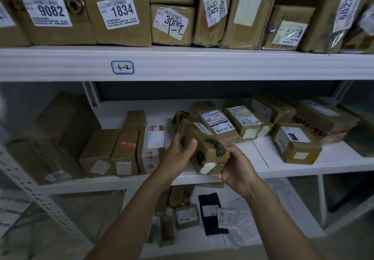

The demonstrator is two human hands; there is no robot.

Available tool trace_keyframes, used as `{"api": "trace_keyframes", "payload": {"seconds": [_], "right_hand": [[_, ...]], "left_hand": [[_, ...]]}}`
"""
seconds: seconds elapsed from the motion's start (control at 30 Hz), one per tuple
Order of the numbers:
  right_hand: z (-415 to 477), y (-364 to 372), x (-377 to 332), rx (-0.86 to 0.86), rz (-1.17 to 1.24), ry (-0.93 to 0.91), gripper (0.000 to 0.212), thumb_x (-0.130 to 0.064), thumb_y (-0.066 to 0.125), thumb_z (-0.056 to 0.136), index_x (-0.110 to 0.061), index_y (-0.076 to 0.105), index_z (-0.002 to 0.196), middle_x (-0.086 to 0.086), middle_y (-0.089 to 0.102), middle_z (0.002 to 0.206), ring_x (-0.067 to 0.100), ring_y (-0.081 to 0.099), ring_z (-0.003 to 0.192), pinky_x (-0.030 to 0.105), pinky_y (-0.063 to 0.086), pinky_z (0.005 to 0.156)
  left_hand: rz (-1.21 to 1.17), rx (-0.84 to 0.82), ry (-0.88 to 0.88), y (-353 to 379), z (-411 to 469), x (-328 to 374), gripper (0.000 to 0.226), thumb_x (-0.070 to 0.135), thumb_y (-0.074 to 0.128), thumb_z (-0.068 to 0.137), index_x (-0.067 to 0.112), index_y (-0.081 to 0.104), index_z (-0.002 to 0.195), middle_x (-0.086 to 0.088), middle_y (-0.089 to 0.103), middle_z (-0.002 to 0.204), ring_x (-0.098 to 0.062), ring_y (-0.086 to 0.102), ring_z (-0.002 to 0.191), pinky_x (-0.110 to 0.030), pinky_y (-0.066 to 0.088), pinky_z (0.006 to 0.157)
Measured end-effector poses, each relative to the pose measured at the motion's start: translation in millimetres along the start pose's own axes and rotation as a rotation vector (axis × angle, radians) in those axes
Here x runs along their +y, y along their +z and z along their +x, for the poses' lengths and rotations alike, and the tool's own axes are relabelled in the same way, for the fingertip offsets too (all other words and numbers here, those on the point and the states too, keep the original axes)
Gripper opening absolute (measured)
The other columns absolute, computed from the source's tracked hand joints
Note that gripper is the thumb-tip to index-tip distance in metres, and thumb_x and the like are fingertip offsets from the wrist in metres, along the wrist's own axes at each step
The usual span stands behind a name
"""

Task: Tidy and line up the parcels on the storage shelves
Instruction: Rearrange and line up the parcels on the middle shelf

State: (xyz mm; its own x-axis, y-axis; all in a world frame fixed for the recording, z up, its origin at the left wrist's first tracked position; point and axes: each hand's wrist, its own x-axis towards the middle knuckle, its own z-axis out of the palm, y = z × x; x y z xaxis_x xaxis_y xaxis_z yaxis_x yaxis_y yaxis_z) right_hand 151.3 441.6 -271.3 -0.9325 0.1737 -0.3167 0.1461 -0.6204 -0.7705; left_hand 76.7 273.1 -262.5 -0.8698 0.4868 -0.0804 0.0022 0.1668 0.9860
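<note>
A brown parcel with dark green prints (pixel 204 148) is held in both hands just above the front of the middle shelf (pixel 293 168). My left hand (pixel 178 156) grips its left side with the thumb on top. My right hand (pixel 234 166) cups its near end from below. To its left, three upright brown parcels (pixel 125 150) stand side by side next to a large box (pixel 54 138). To its right, several labelled parcels (pixel 242 122) lie askew, with one small box (pixel 295 146) nearer the front.
The upper shelf (pixel 182 65), tagged 6-2, carries a row of numbered parcels (pixel 121 12). The bottom shelf (pixel 249 239) holds small boxes, a black packet (pixel 210 213) and clear bags. A perforated grey upright (pixel 40 199) runs down at the left.
</note>
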Motion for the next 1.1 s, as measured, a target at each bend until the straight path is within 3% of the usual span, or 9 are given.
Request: {"api": "trace_keyframes", "payload": {"seconds": [0.17,0.33,0.47,0.6,0.73,0.8,0.9,1.03,1.1], "right_hand": [[-16,-39,0,-0.120,-0.024,0.028,0.046,-0.023,0.045,0.091,-0.013,0.053,0.135,0.020,0.057,0.133,0.043,0.048,0.126,0.066,0.033,0.105],[-30,-53,-10,-0.102,-0.366,-0.009,0.035,-0.032,0.048,0.099,-0.027,0.053,0.134,0.007,0.068,0.119,0.027,0.065,0.109,0.049,0.050,0.097],[-27,-53,-9,-0.147,-0.603,-0.074,0.072,-0.042,0.069,0.081,-0.049,0.029,0.141,-0.001,0.058,0.130,0.019,0.064,0.112,0.044,0.052,0.097],[-18,-35,-11,-0.164,-0.791,-0.204,0.065,-0.033,0.074,0.082,-0.033,0.045,0.140,-0.009,0.054,0.129,0.007,0.058,0.113,0.021,0.053,0.089],[7,-19,-3,-0.174,-1.136,-0.346,0.069,-0.032,0.079,0.078,-0.023,0.050,0.140,-0.005,0.047,0.138,0.011,0.046,0.127,0.030,0.040,0.108],[21,-15,5,-0.225,-1.287,-0.394,0.073,-0.032,0.080,0.076,-0.019,0.049,0.140,0.002,0.041,0.147,0.019,0.037,0.137,0.033,0.031,0.114],[34,-5,9,-0.245,-1.443,-0.367,0.069,-0.027,0.076,0.081,-0.017,0.046,0.142,0.006,0.023,0.157,0.019,0.018,0.146,0.017,0.013,0.110],[48,8,10,-0.258,-1.529,-0.356,0.070,-0.030,0.072,0.085,-0.016,0.040,0.146,0.004,0.013,0.161,0.016,0.016,0.146,0.019,0.014,0.113],[51,16,10,-0.285,-1.564,-0.353,0.070,-0.029,0.071,0.086,-0.017,0.038,0.147,0.003,0.010,0.161,0.016,0.014,0.147,0.022,0.014,0.115]], "left_hand": [[-0.236,0.053,-0.101,38,6,2,0.097,0.073,0.071,0.060,0.040,0.032,0.142,0.013,0.048,0.137,-0.016,0.050,0.123,-0.041,0.048,0.096],[-0.089,0.164,-0.189,62,2,2,0.101,0.068,0.071,0.054,0.036,0.037,0.143,0.003,0.052,0.139,-0.019,0.056,0.118,-0.041,0.052,0.095],[0.093,0.294,-0.150,68,-1,2,0.077,0.053,0.069,0.078,0.024,0.042,0.143,0.004,0.053,0.136,-0.017,0.054,0.120,-0.038,0.046,0.102],[0.109,0.189,-0.118,60,-14,8,0.046,0.046,0.060,0.088,0.029,0.054,0.130,0.011,0.059,0.124,-0.012,0.059,0.110,-0.036,0.049,0.098],[0.334,0.143,-0.056,45,-20,6,0.028,0.031,0.054,0.093,0.031,0.063,0.119,0.007,0.067,0.115,-0.012,0.062,0.103,-0.035,0.051,0.094],[0.440,0.139,0.035,35,-20,6,0.026,0.016,0.054,0.093,0.023,0.065,0.115,0.007,0.066,0.113,-0.016,0.063,0.105,-0.023,0.050,0.089],[0.617,0.218,0.188,14,-22,7,0.035,-0.002,0.054,0.091,0.010,0.061,0.123,0.007,0.056,0.114,-0.011,0.055,0.107,0.004,0.033,0.079],[0.918,0.327,0.235,-29,-12,-8,0.032,-0.002,0.066,0.080,-0.001,0.067,0.111,-0.019,0.068,0.106,-0.035,0.062,0.100,-0.040,0.048,0.095],[1.056,0.321,0.189,-46,-10,-12,0.036,0.008,0.066,0.083,0.005,0.064,0.119,-0.016,0.064,0.120,-0.034,0.057,0.113,-0.041,0.043,0.100]]}}
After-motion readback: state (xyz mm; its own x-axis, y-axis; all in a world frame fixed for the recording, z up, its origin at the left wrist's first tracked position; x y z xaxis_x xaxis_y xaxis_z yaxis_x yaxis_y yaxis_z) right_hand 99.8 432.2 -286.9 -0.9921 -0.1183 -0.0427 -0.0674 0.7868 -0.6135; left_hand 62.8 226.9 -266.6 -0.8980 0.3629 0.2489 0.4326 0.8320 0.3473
